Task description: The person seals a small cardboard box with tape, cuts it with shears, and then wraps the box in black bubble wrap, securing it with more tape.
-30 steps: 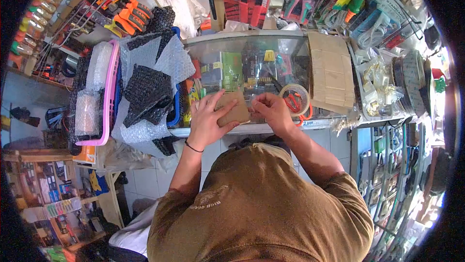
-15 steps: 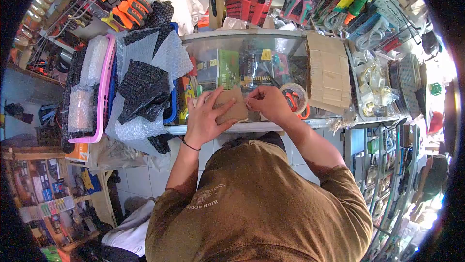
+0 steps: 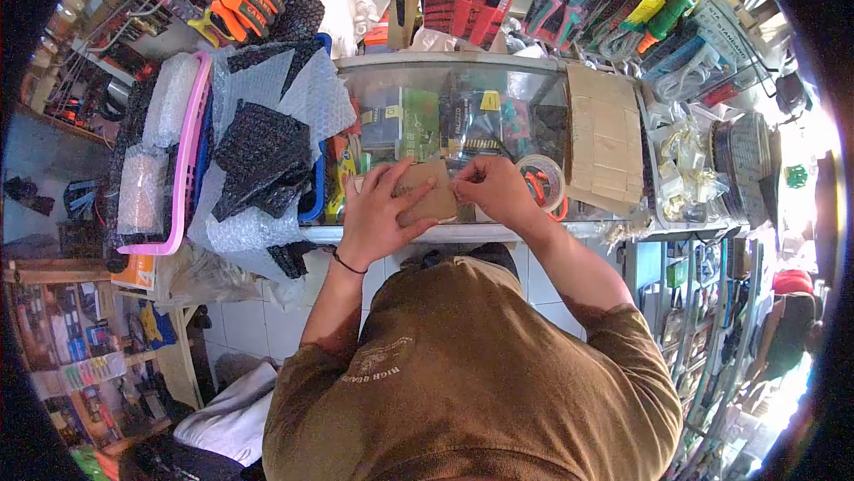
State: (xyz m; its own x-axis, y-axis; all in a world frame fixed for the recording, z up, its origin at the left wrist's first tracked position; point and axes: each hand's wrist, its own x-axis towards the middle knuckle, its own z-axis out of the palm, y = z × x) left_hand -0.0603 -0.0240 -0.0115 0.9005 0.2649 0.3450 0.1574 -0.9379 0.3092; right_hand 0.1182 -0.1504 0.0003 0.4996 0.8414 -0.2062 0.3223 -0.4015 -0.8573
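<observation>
Right at the near edge of the glass counter (image 3: 534,90) lies a small brown cardboard packet (image 3: 425,195), with no writing readable on it. The left hand (image 3: 378,214) lies spread flat over the packet's left part, fingers wide, pressing it down. The right hand (image 3: 494,188) has its fingertips pinched together at the packet's right edge. Just right of the packet sits a roll of clear tape (image 3: 543,180), and beyond it a stack of flat cardboard sheets (image 3: 605,139). Left of the packet, a pink basket (image 3: 191,161) holds rolls and sheets of bubble wrap (image 3: 267,125), clear and black. Boxed goods show under the glass, their labels too small to read.
</observation>
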